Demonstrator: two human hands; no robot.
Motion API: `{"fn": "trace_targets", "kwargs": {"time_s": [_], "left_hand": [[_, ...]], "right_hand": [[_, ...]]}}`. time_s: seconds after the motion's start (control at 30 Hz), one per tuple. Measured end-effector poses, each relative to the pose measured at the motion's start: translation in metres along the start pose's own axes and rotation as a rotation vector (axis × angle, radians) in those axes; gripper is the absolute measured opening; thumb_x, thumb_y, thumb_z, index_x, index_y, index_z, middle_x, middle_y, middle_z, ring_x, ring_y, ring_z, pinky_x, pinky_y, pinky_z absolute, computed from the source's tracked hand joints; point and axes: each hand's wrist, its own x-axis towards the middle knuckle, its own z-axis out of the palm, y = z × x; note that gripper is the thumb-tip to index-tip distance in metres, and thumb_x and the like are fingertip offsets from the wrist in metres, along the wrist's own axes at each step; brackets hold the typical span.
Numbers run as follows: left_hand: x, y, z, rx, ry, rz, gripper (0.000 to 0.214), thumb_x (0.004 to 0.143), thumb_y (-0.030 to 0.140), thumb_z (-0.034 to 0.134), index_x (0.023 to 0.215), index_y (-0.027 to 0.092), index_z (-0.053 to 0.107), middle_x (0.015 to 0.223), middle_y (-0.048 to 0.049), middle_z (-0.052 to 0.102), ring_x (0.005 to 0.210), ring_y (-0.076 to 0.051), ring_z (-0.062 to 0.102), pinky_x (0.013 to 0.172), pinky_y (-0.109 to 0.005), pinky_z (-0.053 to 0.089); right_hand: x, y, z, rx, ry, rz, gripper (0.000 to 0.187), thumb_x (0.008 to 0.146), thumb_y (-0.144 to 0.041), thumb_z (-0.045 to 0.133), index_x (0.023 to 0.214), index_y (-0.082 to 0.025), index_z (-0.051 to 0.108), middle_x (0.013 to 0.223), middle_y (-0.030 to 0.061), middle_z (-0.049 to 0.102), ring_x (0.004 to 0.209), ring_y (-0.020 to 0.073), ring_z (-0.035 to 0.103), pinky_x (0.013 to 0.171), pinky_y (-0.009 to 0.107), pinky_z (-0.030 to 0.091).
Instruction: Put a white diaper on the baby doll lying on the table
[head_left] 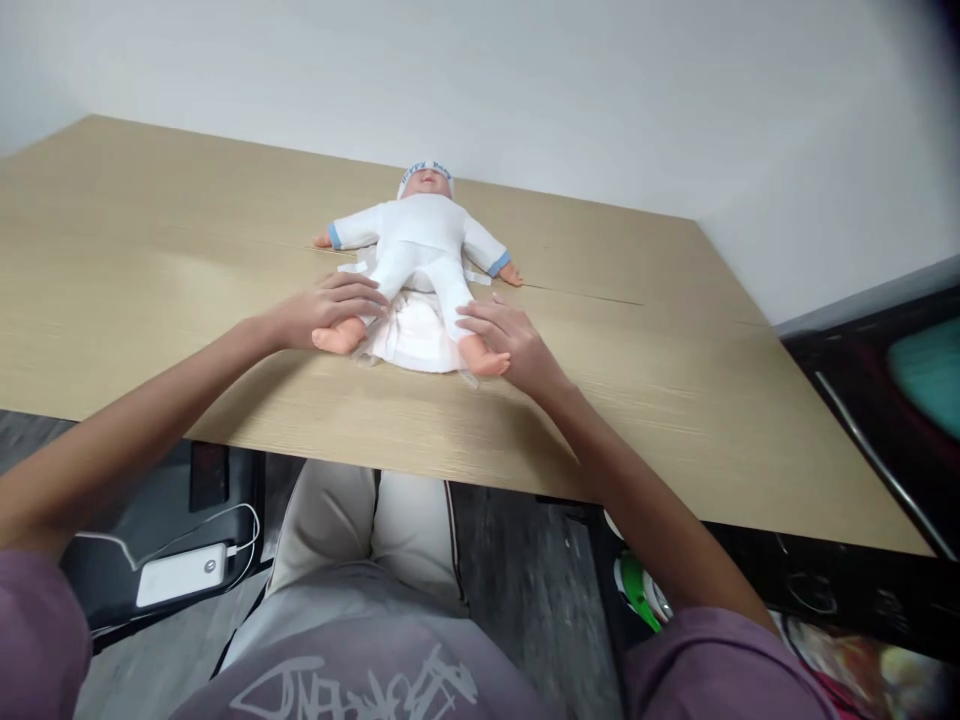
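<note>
A baby doll [427,222] in a white suit with blue cuffs lies on its back, its feet pointing toward me. Under its hips and between its legs is an open white diaper [421,332], with tabs showing at the sides. My left hand [330,308] holds the doll's leg on the left near the ankle, fingers laid over it. On the other leg, my right hand [514,338] has its fingers around the shin just above the bare foot. Parts of both lower legs are hidden by my fingers.
The doll lies on a wooden table [187,250] against a white wall. Below its front edge, a white power bank [182,575] with a cable and a dark phone [208,476] rest on a black surface. A green-and-white object [637,590] is at lower right.
</note>
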Motion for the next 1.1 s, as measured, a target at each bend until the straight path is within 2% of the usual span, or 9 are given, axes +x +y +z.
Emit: {"fn": "trace_targets", "kwargs": {"time_s": [0.17,0.27,0.4,0.5,0.63,0.73,0.87,1.0,1.1], "left_hand": [[-0.015,-0.012,0.013,0.070,-0.060,0.031,0.071,0.089,0.013,0.065,0.159,0.028,0.069,0.165,-0.0122,0.071,0.163,-0.038,0.055,0.134,-0.062,0.042],[-0.012,-0.012,0.015,0.054,-0.066,0.049,0.076,0.083,0.008,0.064,0.156,0.029,0.072,0.164,-0.0119,0.071,0.160,-0.038,0.058,0.131,-0.061,0.043],[-0.006,-0.005,0.011,-0.001,-0.108,-0.014,0.058,0.096,0.014,0.061,0.148,0.033,0.078,0.162,-0.0089,0.072,0.152,-0.036,0.061,0.129,-0.057,0.044],[-0.002,0.011,0.014,0.019,-0.105,-0.104,0.041,0.109,0.032,0.056,0.142,0.031,0.079,0.157,-0.0091,0.074,0.145,-0.038,0.061,0.127,-0.057,0.043],[0.004,0.030,0.031,0.105,-0.026,-0.178,0.057,0.096,0.068,0.079,0.130,0.023,0.077,0.145,-0.0160,0.072,0.138,-0.045,0.058,0.123,-0.062,0.044],[0.009,0.032,0.040,0.169,0.006,-0.190,0.041,0.097,0.052,0.079,0.123,0.020,0.076,0.138,-0.0191,0.071,0.133,-0.045,0.059,0.119,-0.064,0.045],[0.020,0.025,0.032,0.166,0.014,-0.165,0.022,0.107,0.036,0.059,0.110,0.022,0.075,0.113,-0.0130,0.075,0.107,-0.035,0.066,0.112,-0.059,0.049],[0.038,0.012,0.014,-0.006,0.185,-0.274,0.033,0.114,0.050,0.052,0.103,0.024,0.069,0.098,-0.0056,0.072,0.093,-0.028,0.066,0.097,-0.048,0.054],[0.062,-0.018,0.007,-0.120,0.395,-0.343,0.044,0.113,0.062,0.055,0.094,0.024,0.061,0.096,-0.0047,0.067,0.096,-0.026,0.065,0.093,-0.043,0.054]], "right_hand": [[-0.008,0.016,0.012,-0.010,-0.104,-0.010,0.038,0.118,-0.025,0.046,0.137,-0.025,0.079,0.160,0.0111,0.074,0.160,0.0288,0.063,0.141,0.066,0.043],[-0.009,0.022,0.011,0.021,-0.096,-0.016,0.036,0.119,-0.025,0.048,0.138,-0.024,0.079,0.160,0.0124,0.074,0.159,0.0284,0.064,0.141,0.065,0.044],[-0.008,0.024,-0.005,0.124,-0.115,-0.031,0.038,0.118,-0.027,0.049,0.142,-0.025,0.078,0.158,0.0120,0.076,0.154,0.0280,0.068,0.139,0.062,0.047],[-0.006,0.014,-0.016,0.162,-0.143,0.028,0.044,0.120,-0.028,0.040,0.144,-0.027,0.077,0.154,0.0097,0.078,0.150,0.0262,0.071,0.138,0.060,0.048],[-0.008,-0.019,-0.009,-0.021,-0.152,0.091,0.049,0.116,-0.048,0.060,0.155,-0.021,0.070,0.163,0.0170,0.070,0.155,0.0373,0.064,0.132,0.064,0.050],[-0.013,-0.040,0.009,-0.161,-0.143,0.111,0.063,0.109,-0.054,0.073,0.159,-0.015,0.067,0.167,0.0242,0.064,0.158,0.0452,0.057,0.128,0.066,0.051],[-0.010,-0.044,0.026,-0.207,-0.063,0.188,0.034,0.116,-0.029,0.056,0.142,-0.022,0.078,0.152,0.0185,0.073,0.143,0.0384,0.066,0.118,0.057,0.057],[0.020,-0.026,0.022,-0.073,0.084,0.275,0.039,0.122,-0.041,0.043,0.115,-0.023,0.077,0.110,0.0143,0.078,0.104,0.0323,0.071,0.094,0.048,0.061],[0.062,0.003,0.016,0.002,0.208,0.303,0.048,0.124,-0.053,0.035,0.111,-0.023,0.070,0.106,0.0127,0.073,0.103,0.0302,0.069,0.097,0.047,0.059]]}}
